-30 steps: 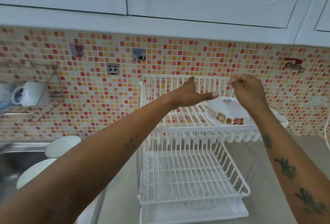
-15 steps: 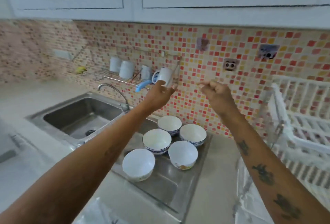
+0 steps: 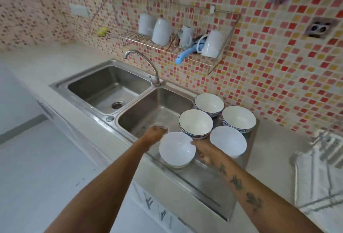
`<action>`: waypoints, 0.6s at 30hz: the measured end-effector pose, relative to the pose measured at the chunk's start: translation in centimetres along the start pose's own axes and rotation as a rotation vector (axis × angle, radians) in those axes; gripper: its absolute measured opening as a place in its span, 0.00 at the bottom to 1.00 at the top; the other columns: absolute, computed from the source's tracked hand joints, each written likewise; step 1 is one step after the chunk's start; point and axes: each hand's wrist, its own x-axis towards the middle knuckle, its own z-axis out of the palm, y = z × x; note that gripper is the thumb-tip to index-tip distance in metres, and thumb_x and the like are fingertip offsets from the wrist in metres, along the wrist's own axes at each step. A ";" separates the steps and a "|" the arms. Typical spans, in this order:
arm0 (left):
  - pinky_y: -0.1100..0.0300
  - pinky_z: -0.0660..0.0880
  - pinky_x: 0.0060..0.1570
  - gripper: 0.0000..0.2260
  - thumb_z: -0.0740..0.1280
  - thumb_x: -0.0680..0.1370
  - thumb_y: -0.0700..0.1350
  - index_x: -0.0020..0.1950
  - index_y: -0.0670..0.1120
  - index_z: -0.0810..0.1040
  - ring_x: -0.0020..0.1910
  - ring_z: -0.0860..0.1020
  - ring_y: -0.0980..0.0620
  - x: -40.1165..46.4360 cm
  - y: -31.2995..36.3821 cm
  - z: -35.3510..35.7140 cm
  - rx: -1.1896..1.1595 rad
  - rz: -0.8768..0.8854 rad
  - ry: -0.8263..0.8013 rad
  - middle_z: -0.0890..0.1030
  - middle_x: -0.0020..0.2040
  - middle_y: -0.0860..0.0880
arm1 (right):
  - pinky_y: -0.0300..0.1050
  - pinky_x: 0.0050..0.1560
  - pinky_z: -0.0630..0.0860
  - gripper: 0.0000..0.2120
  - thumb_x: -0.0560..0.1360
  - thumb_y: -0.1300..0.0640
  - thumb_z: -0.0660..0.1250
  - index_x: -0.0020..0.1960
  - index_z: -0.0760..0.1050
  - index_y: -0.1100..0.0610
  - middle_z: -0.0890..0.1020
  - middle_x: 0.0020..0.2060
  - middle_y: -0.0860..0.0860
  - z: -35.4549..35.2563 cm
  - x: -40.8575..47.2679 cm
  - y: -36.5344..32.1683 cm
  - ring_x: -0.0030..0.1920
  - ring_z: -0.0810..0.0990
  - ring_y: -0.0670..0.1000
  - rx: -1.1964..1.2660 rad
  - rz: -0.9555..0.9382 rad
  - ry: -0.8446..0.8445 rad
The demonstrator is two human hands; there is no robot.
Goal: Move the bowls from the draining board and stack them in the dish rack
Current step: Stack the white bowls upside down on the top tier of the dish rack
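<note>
So the nearest bowl [image 3: 177, 150], plain white, is sat upright at the near-left corner of the draining board [image 3: 207, 182], and it's bracketed by both hands. The left hand [image 3: 155, 134] is placed against its far-left rim, fingers curled over; whether the rim is actually pinched can't be told since the fingertips are blurred and partly tucked away. The right hand [image 3: 205, 152] is laid along the bowl's right side, thumb pointed at the rim, fingers spread apart and open below, not visibly closed on anything. So the bowl is caught between the two grips, still resting on the steel.

Four more bowls are parked on the board behind it. A second plain white bowl [image 3: 228, 140] is just to the right, touching or nearly touching the right wrist area. A blue-patterned bowl [image 3: 195, 124] is found right behind the nearest one, another patterned bowl [image 3: 239, 119] to its right, and a third [image 3: 209, 104] furthest back near the tiled wall [image 3: 278, 65].

Left of the board, a double sink [image 3: 111, 88] with a tap [image 3: 146, 63] is seen. Mugs [image 3: 162, 31] are hung on a wall rack [image 3: 185, 50] above. The white dish rack [image 3: 319, 173] is blurred at the right edge, on the surface [image 3: 269, 158].
</note>
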 end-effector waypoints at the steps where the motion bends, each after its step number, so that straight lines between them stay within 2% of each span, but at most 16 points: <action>1: 0.68 0.65 0.25 0.06 0.63 0.81 0.42 0.45 0.44 0.74 0.32 0.66 0.55 0.4 -0.9 0.5 -0.020 -0.019 -0.029 0.70 0.31 0.51 | 0.40 0.32 0.65 0.07 0.78 0.56 0.63 0.55 0.71 0.54 0.73 0.36 0.51 0.5 0.5 0.5 0.33 0.70 0.48 -0.013 0.033 0.000; 2: 0.66 0.65 0.27 0.04 0.63 0.81 0.44 0.48 0.45 0.74 0.34 0.67 0.54 0.9 -1.9 1.1 -0.033 -0.051 -0.050 0.70 0.34 0.50 | 0.40 0.34 0.67 0.09 0.77 0.55 0.63 0.56 0.72 0.55 0.74 0.37 0.52 0.8 1.2 1.0 0.34 0.71 0.49 -0.022 0.065 0.002; 4: 0.62 0.63 0.30 0.04 0.64 0.80 0.45 0.50 0.44 0.74 0.36 0.69 0.52 1.9 -3.7 2.1 -0.076 -0.099 -0.058 0.71 0.36 0.48 | 0.44 0.37 0.69 0.09 0.76 0.54 0.63 0.55 0.72 0.54 0.75 0.38 0.53 1.3 1.8 1.4 0.35 0.72 0.51 -0.022 0.103 0.004; 6: 0.60 0.67 0.35 0.03 0.65 0.79 0.42 0.50 0.43 0.75 0.40 0.73 0.49 2.6 -5.0 2.9 -0.144 -0.112 -0.025 0.75 0.40 0.46 | 0.47 0.37 0.72 0.09 0.77 0.56 0.62 0.56 0.71 0.54 0.75 0.38 0.54 1.8 2.3 1.7 0.35 0.73 0.52 0.012 0.114 0.000; 8: 0.57 0.71 0.44 0.09 0.64 0.78 0.39 0.57 0.41 0.76 0.48 0.75 0.46 3.0 -5.8 3.7 -0.219 -0.116 -0.003 0.78 0.50 0.43 | 0.50 0.38 0.76 0.12 0.76 0.58 0.62 0.60 0.71 0.54 0.76 0.43 0.56 2.2 2.5 1.9 0.37 0.75 0.54 0.059 0.096 -0.005; 10: 0.56 0.71 0.49 0.14 0.62 0.77 0.35 0.63 0.39 0.74 0.51 0.74 0.44 3.2 -6.1 4.3 -0.273 -0.113 0.014 0.77 0.54 0.42 | 0.55 0.41 0.78 0.13 0.77 0.61 0.61 0.61 0.70 0.54 0.77 0.49 0.57 2.5 2.8 2.2 0.40 0.77 0.55 0.108 0.086 0.005; 14: 0.54 0.71 0.51 0.20 0.56 0.75 0.29 0.65 0.38 0.73 0.54 0.73 0.42 3.4 -7.0 5.3 -0.338 -0.100 0.058 0.76 0.56 0.43 | 0.58 0.49 0.77 0.15 0.78 0.67 0.56 0.61 0.69 0.53 0.76 0.46 0.55 2.7 3.1 2.9 0.38 0.76 0.53 0.153 0.087 0.014; 18: 0.53 0.71 0.50 0.22 0.56 0.71 0.31 0.64 0.38 0.73 0.57 0.74 0.40 3.4 -7.3 5.8 -0.404 -0.104 0.078 0.77 0.56 0.43 | 0.60 0.49 0.78 0.20 0.77 0.68 0.55 0.66 0.69 0.55 0.75 0.54 0.56 2.5 3.3 3.2 0.41 0.77 0.54 0.181 0.071 0.004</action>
